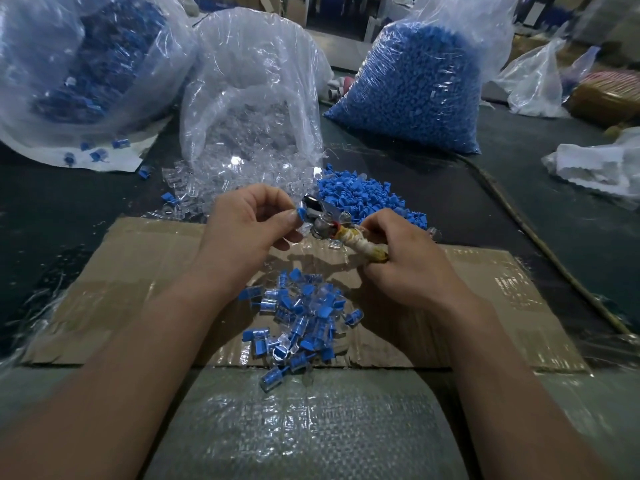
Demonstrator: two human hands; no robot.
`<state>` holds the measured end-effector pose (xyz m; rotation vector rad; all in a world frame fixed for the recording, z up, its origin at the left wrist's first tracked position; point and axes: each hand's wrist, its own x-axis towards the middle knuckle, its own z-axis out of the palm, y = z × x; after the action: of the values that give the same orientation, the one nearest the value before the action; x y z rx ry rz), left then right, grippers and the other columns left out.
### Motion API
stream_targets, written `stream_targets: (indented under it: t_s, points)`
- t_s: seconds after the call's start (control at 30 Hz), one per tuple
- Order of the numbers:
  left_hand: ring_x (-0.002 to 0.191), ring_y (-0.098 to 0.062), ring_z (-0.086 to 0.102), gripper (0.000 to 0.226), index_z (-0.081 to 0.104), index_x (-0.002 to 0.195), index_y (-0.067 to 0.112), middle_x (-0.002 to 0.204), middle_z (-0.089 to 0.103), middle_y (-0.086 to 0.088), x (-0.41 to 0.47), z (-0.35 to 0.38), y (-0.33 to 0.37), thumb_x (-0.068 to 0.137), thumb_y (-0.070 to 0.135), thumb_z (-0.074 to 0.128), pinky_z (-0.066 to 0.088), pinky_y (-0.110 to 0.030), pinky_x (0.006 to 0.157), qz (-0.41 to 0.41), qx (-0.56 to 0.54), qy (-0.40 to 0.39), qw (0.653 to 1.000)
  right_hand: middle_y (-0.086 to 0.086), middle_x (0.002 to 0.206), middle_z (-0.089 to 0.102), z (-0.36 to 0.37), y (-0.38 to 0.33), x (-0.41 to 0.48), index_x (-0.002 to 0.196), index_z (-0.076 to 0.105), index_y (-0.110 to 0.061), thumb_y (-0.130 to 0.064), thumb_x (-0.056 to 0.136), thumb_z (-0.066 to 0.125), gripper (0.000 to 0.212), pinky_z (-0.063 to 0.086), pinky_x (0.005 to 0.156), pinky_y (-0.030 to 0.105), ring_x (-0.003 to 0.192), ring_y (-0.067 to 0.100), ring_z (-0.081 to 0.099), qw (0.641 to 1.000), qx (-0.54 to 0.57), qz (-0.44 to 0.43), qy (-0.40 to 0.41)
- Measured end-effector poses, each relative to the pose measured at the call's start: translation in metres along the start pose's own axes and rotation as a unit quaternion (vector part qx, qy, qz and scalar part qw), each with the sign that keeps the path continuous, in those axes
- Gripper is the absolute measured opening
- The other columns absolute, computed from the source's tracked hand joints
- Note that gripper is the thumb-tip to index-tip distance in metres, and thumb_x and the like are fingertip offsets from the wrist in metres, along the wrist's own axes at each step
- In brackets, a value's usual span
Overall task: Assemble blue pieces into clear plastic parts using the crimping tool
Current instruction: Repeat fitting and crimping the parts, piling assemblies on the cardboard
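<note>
Dark table [519,174], cardboard sheet [138,271], dim cluttered workshop.

Dim, cool indoor light with wide-angle bending.
Glare streaks the clear plastic bags [249,98] and taped cardboard [485,306]; soft shadows fall under the hands; edges curve and blur, the far background stays soft.

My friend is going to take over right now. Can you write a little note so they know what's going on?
Left hand: fingers pinch a blue-and-clear piece at the tool's head.
Right hand: grips the crimping tool by its wrapped handle.
Done: a pile of assembled pieces on the cardboard.
Left: loose blue pieces, clear parts spilling from their bag, and a full bag of blue pieces behind.
</note>
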<state>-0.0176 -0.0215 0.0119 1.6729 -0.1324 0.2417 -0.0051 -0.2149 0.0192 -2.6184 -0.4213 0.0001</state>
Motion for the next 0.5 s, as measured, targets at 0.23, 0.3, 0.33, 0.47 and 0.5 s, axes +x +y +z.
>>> stream_targets:
  t_s: [0.23, 0.3, 0.33, 0.47, 0.5]
  points:
    - [0.054, 0.0, 0.061, 0.027, 0.056, 0.071, 0.019, 0.064, 0.061, 0.002, -0.0007, 0.0009, 0.0001, 0.083, -0.005, 0.058, 0.049, -0.011, 0.053, 0.026, 0.056, 0.008, 0.998, -0.015, 0.086, 0.044, 0.0018, 0.0009, 0.0022, 0.098, 0.044, -0.028, -0.015, 0.076, 0.063, 0.032, 0.042, 0.071, 0.032, 0.083, 0.009, 0.046, 1.0, -0.01, -0.002, -0.004]
    - [0.056, 0.0, 0.06, 0.028, 0.055, 0.071, 0.022, 0.066, 0.061, 0.001, -0.0006, 0.0008, -0.0004, 0.083, -0.004, 0.059, 0.05, -0.011, 0.054, 0.036, 0.085, 0.011, 0.996, -0.014, 0.087, 0.045, 0.0022, 0.0015, 0.0025, 0.098, 0.044, -0.028, -0.015, 0.076, 0.063, 0.032, 0.042, 0.071, 0.032, 0.083, 0.009, 0.046, 1.0, -0.013, -0.004, -0.007]
    - [0.056, 0.0, 0.06, 0.029, 0.055, 0.071, 0.023, 0.067, 0.061, 0.001, -0.0006, 0.0008, -0.0007, 0.083, -0.003, 0.059, 0.05, -0.011, 0.055, 0.039, 0.095, 0.012, 0.995, -0.015, 0.086, 0.044, 0.0021, 0.0019, 0.0028, 0.097, 0.044, -0.028, -0.015, 0.076, 0.063, 0.032, 0.042, 0.071, 0.031, 0.082, 0.008, 0.045, 1.0, -0.014, -0.005, -0.009]
    - [0.056, 0.001, 0.06, 0.03, 0.055, 0.07, 0.024, 0.066, 0.061, 0.003, -0.0007, 0.001, -0.001, 0.083, -0.003, 0.06, 0.05, -0.011, 0.055, 0.039, 0.105, 0.005, 0.994, -0.016, 0.083, 0.043, 0.0006, 0.0015, 0.0024, 0.094, 0.043, -0.03, -0.018, 0.077, 0.062, 0.029, 0.037, 0.065, 0.026, 0.079, 0.005, 0.043, 1.0, -0.023, -0.013, -0.014]
    - [0.055, 0.002, 0.06, 0.03, 0.055, 0.07, 0.023, 0.065, 0.06, 0.003, -0.0009, 0.0011, -0.0009, 0.083, -0.003, 0.06, 0.049, -0.01, 0.055, 0.04, 0.106, 0.003, 0.994, -0.016, 0.084, 0.044, 0.0, 0.001, 0.002, 0.094, 0.043, -0.031, -0.018, 0.077, 0.062, 0.028, 0.037, 0.066, 0.027, 0.081, 0.007, 0.043, 0.999, -0.027, -0.014, -0.015]
